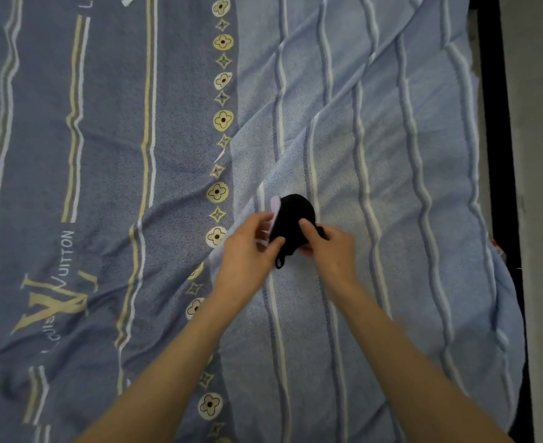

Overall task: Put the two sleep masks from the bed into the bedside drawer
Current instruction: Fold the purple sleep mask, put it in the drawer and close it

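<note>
A black sleep mask (295,215) is held just above the blue striped bed cover (391,187), near the middle of the view. Against its left side lies a pale lilac sleep mask (275,207), seen edge-on and partly hidden. My left hand (248,247) pinches the left side of the pair, thumb over the black fabric. My right hand (327,247) grips the black mask's right side. A black strap loop (279,262) dangles between my hands. No drawer is in view.
The bed cover's darker half (88,187) with yellow lettering and flower motifs fills the left. A black bed frame edge (500,155) runs down the right, with grey floor (541,187) beyond it.
</note>
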The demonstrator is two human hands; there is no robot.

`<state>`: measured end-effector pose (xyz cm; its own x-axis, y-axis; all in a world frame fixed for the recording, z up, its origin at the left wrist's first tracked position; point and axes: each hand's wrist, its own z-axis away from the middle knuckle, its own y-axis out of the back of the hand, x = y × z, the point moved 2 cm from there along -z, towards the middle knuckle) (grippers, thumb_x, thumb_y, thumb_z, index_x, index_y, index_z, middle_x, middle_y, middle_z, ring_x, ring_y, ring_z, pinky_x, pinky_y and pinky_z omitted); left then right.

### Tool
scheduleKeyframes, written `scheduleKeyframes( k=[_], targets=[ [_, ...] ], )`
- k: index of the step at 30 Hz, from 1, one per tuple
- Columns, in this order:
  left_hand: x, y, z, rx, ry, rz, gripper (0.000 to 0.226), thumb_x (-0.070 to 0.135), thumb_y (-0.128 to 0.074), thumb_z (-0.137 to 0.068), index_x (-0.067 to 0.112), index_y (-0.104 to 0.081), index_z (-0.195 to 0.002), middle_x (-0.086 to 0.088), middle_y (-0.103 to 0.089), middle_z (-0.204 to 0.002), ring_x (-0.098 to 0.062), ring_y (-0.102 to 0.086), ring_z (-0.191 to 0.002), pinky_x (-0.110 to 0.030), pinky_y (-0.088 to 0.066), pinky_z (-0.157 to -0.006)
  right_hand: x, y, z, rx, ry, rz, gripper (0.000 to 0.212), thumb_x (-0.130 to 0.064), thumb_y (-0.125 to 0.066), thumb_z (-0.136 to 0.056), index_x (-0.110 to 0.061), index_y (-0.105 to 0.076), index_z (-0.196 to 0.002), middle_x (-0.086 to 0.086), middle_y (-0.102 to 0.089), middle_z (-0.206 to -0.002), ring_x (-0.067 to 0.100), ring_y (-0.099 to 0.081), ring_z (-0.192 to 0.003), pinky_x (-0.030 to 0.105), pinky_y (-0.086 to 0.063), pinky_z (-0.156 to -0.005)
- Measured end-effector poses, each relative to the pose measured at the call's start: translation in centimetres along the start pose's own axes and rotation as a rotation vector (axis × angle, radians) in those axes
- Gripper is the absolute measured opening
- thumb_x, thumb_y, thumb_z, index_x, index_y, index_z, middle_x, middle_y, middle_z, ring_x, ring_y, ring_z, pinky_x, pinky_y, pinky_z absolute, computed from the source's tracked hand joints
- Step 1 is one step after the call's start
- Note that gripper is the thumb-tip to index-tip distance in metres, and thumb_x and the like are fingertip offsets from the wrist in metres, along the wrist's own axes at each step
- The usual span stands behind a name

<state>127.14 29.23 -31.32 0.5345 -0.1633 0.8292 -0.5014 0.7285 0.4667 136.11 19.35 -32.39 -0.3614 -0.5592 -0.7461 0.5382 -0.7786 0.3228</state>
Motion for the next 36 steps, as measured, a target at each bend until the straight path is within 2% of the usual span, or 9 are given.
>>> scheduleKeyframes(
  k=[6,9,12,16,19,22,25,28,36],
  targets=[
    [-0.1,-2.1,1.2,-0.27,-0.157,-0.103,0.044,-0.004,-0.045,-0.085,0.008,-0.047,-0.128,-0.01,-0.046,-0.14,-0.024,-0.04,-0.128,-0.02,-0.026,-0.106,0.4,0.0,0.0,-0.088,-0.18,-0.285,0.044,-0.047,-0.044,-0.09,-0.017,-0.071,-0.073,0.012,-0.073,-0.085,0.027,-0.069,-0.088,0.038,-0.054,-0.085],
    [-0.8,-1.7,1.5,-0.383,-0.211,-0.136,0.052,-0.013,-0.036,-0.08,0.006,-0.048,-0.128,-0.006,-0.037,-0.146,-0.021,-0.034,-0.131,-0.017,-0.019,-0.106,0.6,1.1,0.4,-0.146,-0.069,-0.151,0.021,-0.028,-0.055,-0.088,-0.012,-0.068,-0.082,0.022,-0.069,-0.099,0.034,-0.065,-0.094,0.04,-0.052,-0.085],
    [-0.6,-0.4,2.0,-0.374,-0.16,-0.061,0.042,-0.008,-0.041,-0.084,0.01,-0.058,-0.118,-0.006,-0.051,-0.136,-0.018,-0.045,-0.125,-0.025,-0.031,-0.106,0.2,1.9,1.4,-0.121,0.01,-0.018,0.016,-0.01,-0.055,-0.086,-0.023,-0.063,-0.079,0.015,-0.068,-0.093,0.024,-0.06,-0.082,0.029,-0.051,-0.071],
    [1.2,3.9,2.7,-0.079,-0.107,-0.04,0.05,0.018,-0.066,-0.08,0.017,-0.045,-0.126,-0.006,-0.049,-0.122,-0.015,-0.046,-0.11,-0.035,-0.039,-0.099,-2.0,3.1,4.0,-0.269,0.111,0.145,0.009,-0.01,-0.059,-0.084,-0.005,-0.065,-0.09,0.019,-0.065,-0.086,0.026,-0.057,-0.075,0.03,-0.049,-0.069],
    [3.2,7.4,3.9,-0.208,-0.054,-0.091,0.065,0.026,-0.073,-0.073,0.021,-0.041,-0.129,-0.004,-0.045,-0.125,-0.015,-0.043,-0.112,-0.023,-0.034,-0.095,-3.9,3.6,6.9,-0.428,0.178,0.191,0.011,-0.008,-0.062,-0.083,0.001,-0.063,-0.089,0.0,-0.055,-0.068,0.008,-0.048,-0.062,0.01,-0.039,-0.055],
    [5.1,10.2,6.5,-0.27,-0.05,-0.143,0.029,0.021,-0.073,-0.073,0.013,-0.061,-0.098,-0.004,-0.062,-0.089,-0.019,-0.055,-0.083,-0.024,-0.04,-0.069,-5.9,3.6,10.0,-0.455,0.229,0.129,0.005,-0.008,-0.065,-0.08,-0.008,-0.065,-0.086,-0.005,-0.059,-0.07,-0.002,-0.052,-0.058,0.006,-0.041,-0.056],
    [5.5,12.5,10.2,-0.144,0.078,-0.018,0.015,0.016,-0.073,-0.073,0.005,-0.064,-0.08,-0.019,-0.066,-0.075,-0.017,-0.054,-0.067,-0.039,-0.043,-0.063,-6.6,2.9,13.0,-0.484,0.175,-0.042,0.018,-0.008,-0.066,-0.08,-0.016,-0.063,-0.095,-0.004,-0.067,-0.085,0.001,-0.062,-0.075,0.017,-0.052,-0.074],
    [4.9,14.3,15.2,0.12,0.261,0.358,0.011,0.012,-0.074,-0.072,0.017,-0.065,-0.075,-0.002,-0.068,-0.072,-0.003,-0.06,-0.06,-0.026,-0.049,-0.059,-6.7,1.5,16.4,-0.62,0.072,-0.134,0.016,-0.008,-0.065,-0.08,-0.017,-0.065,-0.093,-0.006,-0.074,-0.081,0.008,-0.068,-0.073,0.022,-0.056,-0.065],
    [2.6,18.3,28.9,0.491,0.392,0.668,0.023,0.023,-0.061,-0.084,0.014,-0.062,-0.104,0.002,-0.07,-0.09,-0.015,-0.064,-0.085,-0.018,-0.054,-0.067,-8.9,-4.3,26.1,-0.776,0.157,0.17,0.013,-0.01,-0.062,-0.083,-0.005,-0.066,-0.094,0.007,-0.07,-0.086,0.017,-0.065,-0.073,0.026,-0.055,-0.066]
  ],
)
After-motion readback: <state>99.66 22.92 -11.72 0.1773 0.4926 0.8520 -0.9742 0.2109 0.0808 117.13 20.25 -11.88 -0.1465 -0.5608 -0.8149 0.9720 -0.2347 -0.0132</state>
